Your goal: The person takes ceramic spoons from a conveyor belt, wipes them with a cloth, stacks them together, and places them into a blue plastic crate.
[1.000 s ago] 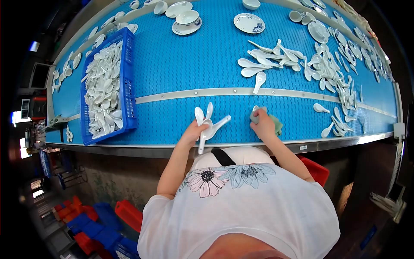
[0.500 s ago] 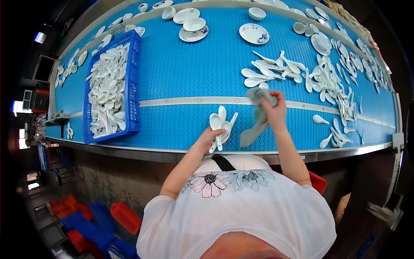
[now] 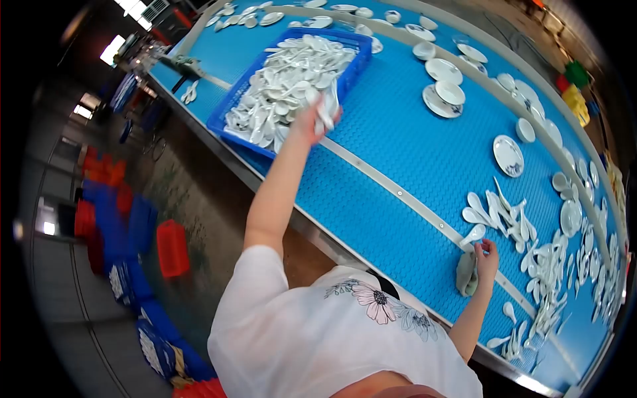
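Note:
My left hand [image 3: 313, 125] is at the near right edge of a blue plastic basket [image 3: 363, 54] heaped with white spoons. Its fingers are closed around a few white ceramic spoons [image 3: 326, 114], a little blurred by motion. On the right, my right hand [image 3: 488, 260] grips a grey-green cloth [image 3: 467, 273] that hangs down onto the blue belt. A single white spoon [image 3: 474, 234] lies just beyond its fingertips; whether they touch it I cannot tell. Close by is a loose pile of spoons [image 3: 494, 211].
A larger heap of spoons [image 3: 548, 260] spreads to the right on the blue belt [image 3: 391, 159]. Patterned plates [image 3: 508, 156] and bowls [image 3: 450, 93] stand along the far side. A raised white strip [image 3: 400, 193] runs lengthwise. Red crates [image 3: 172, 249] sit on the floor.
My left hand has carried its spoons leftward to the basket. My right hand still has the cloth, now bunched lower, beside a spoon. The view has turned left.

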A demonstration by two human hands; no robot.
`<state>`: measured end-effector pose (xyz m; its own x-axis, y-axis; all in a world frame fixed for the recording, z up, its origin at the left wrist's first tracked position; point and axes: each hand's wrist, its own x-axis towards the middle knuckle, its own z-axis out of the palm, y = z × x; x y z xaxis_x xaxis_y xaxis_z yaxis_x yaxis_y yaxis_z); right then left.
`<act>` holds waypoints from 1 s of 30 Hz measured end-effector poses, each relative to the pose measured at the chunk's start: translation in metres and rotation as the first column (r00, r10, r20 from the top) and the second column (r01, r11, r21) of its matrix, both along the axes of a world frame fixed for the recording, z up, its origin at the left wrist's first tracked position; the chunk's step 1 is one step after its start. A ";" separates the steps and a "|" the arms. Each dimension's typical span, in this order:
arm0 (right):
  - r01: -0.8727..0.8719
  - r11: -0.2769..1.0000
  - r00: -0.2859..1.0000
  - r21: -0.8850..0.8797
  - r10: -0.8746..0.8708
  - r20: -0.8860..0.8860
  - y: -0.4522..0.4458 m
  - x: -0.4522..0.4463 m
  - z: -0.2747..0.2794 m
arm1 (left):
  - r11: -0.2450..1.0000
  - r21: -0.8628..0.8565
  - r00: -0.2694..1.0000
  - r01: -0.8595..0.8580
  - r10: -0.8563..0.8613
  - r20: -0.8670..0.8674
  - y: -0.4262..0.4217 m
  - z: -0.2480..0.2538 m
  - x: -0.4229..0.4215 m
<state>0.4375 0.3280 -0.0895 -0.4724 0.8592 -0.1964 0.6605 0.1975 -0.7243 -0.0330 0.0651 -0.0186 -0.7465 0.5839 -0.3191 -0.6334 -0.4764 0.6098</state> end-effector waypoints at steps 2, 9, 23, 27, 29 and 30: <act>0.021 0.998 0.998 0.067 -0.025 0.051 0.009 -0.009 -0.025 | 0.911 -0.217 0.936 -0.352 0.335 -0.113 0.000 0.039 -0.045; 0.121 0.955 0.988 0.273 -0.142 0.060 0.016 -0.035 -0.057 | 0.904 -0.427 0.813 -0.005 -0.245 -0.528 0.019 -0.017 0.013; 0.287 0.707 0.500 -0.646 -0.686 -0.529 -0.058 0.065 -0.009 | 0.619 -0.784 0.023 0.038 -0.785 -0.619 0.149 -0.090 0.222; 0.528 0.638 0.326 -0.560 -0.762 -0.560 -0.100 0.121 -0.030 | 0.702 -0.692 -0.395 -0.167 -0.691 -0.606 0.198 -0.089 0.261; 0.677 0.590 0.310 -0.441 -0.771 -0.556 -0.125 0.130 -0.033 | 0.741 -0.638 -0.538 -0.210 -0.633 -0.557 0.220 -0.099 0.278; 0.727 0.581 0.309 -0.367 -0.753 -0.581 -0.136 0.132 -0.042 | 0.783 -0.597 -0.598 -0.173 -0.565 -0.568 0.230 -0.113 0.278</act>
